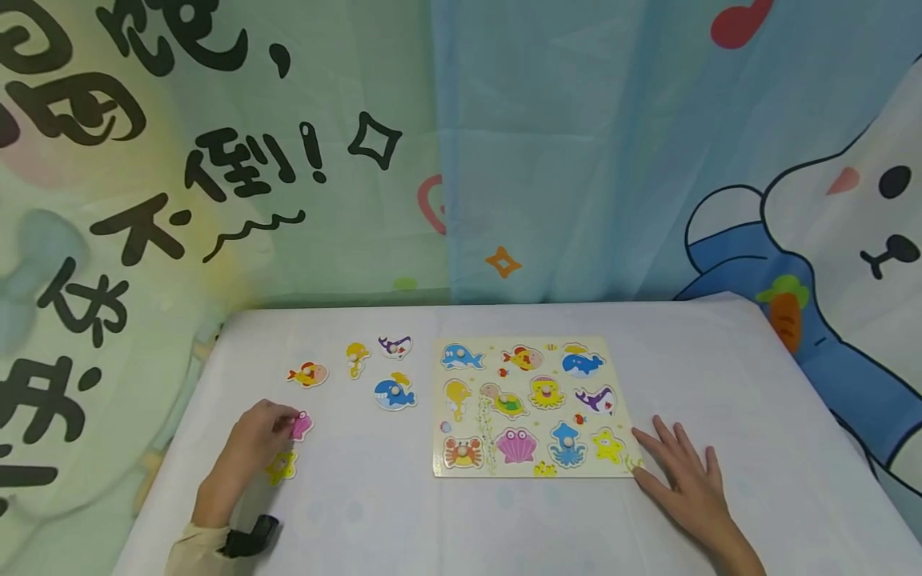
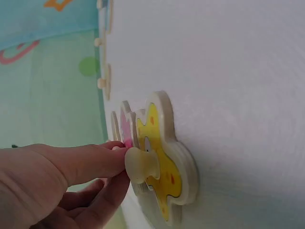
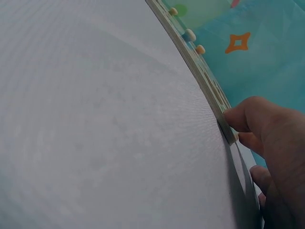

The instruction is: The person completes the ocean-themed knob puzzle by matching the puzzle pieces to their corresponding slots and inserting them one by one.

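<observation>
At the left of the table, my left hand point(image 1: 258, 438) pinches a pink shell puzzle piece point(image 1: 302, 426) between thumb and fingertips. A yellow starfish piece point(image 1: 282, 467) lies just below it, and its round knob point(image 2: 139, 165) stands in front of the fingertips in the left wrist view. My right hand point(image 1: 684, 476) lies by the lower right corner of the sea-animal puzzle board point(image 1: 533, 474), fingers spread, thumb and index finger touching its edge. In the right wrist view the thumb point(image 3: 243, 114) meets the board's edge point(image 3: 209, 93).
Above the left hand lie a red and yellow fish piece point(image 1: 308, 374), a yellow seahorse piece point(image 1: 356, 360), a purple whale piece point(image 1: 395, 346) and a blue whale piece point(image 1: 394, 394). A printed curtain point(image 1: 540, 160) hangs behind the white-covered table point(image 1: 374, 520).
</observation>
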`<state>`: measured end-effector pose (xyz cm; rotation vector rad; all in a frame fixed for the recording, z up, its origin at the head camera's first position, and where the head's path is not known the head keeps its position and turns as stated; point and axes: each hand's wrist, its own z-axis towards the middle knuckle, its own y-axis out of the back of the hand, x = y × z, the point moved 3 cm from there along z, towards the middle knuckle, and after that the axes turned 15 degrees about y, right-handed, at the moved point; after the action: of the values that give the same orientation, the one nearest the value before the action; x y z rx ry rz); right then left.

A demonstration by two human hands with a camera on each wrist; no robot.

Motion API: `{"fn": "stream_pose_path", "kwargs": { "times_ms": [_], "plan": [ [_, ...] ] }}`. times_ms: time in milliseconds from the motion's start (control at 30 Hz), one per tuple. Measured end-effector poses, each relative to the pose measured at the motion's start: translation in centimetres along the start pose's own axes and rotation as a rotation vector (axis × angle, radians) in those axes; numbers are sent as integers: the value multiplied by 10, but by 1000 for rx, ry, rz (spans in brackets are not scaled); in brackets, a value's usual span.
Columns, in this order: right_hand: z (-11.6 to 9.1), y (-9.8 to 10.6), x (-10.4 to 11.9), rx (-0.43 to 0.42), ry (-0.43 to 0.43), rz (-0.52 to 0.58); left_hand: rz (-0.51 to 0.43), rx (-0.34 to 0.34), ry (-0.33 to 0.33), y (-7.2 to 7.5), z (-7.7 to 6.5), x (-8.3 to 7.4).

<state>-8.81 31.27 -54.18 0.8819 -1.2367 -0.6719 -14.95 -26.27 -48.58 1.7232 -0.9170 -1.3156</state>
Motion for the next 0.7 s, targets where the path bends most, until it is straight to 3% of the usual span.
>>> {"fn": "stream_pose_path", "kwargs": {
  "times_ms": [233,300,500,567,700],
  "plan": [
    [0,-1,1,-20,11,-5,6,-10,10,2,-4,-12],
    [-1,-1,1,-22,12,-7,-12,-43,-34,2,-8,-21],
    [-1,-1,1,-24,11,-7,-24,-172,-251,-6,-20,-58],
    [-1,-1,1,-24,14,-7,-21,-172,-286,-13,-22,-71],
    [0,0,1,-23,13,-2,-17,-104,-314,-32,-25,-98]
  ]
}}
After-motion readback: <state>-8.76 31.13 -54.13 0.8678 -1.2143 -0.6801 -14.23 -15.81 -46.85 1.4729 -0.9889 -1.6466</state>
